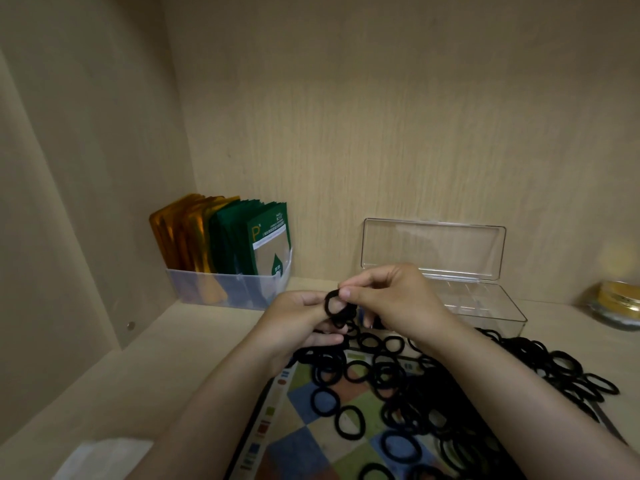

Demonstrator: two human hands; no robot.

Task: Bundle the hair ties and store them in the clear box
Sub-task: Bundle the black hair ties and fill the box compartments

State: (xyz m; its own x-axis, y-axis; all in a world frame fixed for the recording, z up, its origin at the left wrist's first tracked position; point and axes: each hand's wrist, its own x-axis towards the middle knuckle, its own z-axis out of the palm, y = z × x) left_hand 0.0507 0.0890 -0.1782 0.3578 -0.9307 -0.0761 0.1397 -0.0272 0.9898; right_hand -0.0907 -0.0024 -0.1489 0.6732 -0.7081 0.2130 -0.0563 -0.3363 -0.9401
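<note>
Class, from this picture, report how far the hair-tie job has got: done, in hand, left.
Done: the clear plastic box stands open, no ties visible inside. In hand: left hand and right hand pinch a small bunch of black elastic hair ties. Left: the loose black ties heaped on the chequered mat.

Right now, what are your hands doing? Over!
Left hand and right hand pinch a hair tie bundle. Clear box open behind them. Loose ties heaped on mat. Nothing blocks the box.
</note>
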